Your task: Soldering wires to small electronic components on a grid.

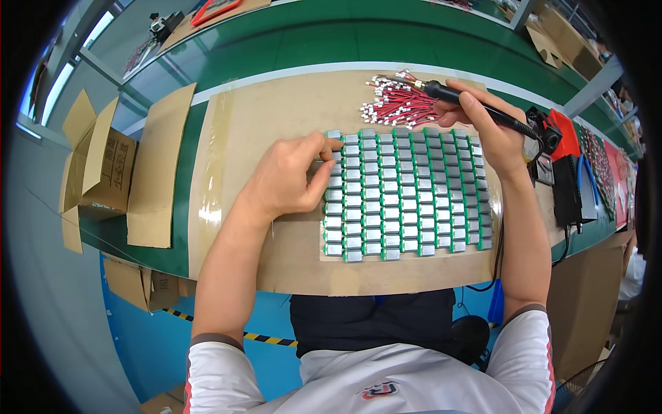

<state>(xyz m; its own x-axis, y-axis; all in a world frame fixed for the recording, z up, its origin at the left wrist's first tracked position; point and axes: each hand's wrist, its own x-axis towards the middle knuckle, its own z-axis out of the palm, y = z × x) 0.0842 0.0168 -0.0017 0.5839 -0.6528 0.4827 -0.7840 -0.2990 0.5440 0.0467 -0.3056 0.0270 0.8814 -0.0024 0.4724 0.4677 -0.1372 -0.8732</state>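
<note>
The person's right hand (500, 134) grips a black-handled soldering iron (441, 91) between thumb and fingers, raised at the far right of the grid of grey and green modules (407, 196). The iron's tip end lies over the bundle of red and black wires (408, 107) in the picture; whether it touches them cannot be told. The left hand (293, 172) has thumb and forefinger bent close at the far end of the leftmost column; whether they pinch a module or only rest there is hidden.

If the iron is hot, which does not show, lowering it here could scorch the wires or soften their white connectors. A sideways push from the left fingers could probably knock the closely packed column crooked, and swinging the tip toward that hand would risk a burn.

The iron points to the person's left and slightly away, its long axis slanting from near right to far left. The modules lie on the tan sheet (258, 103) covering the desk (181, 231), their columns running from near to far.
</note>
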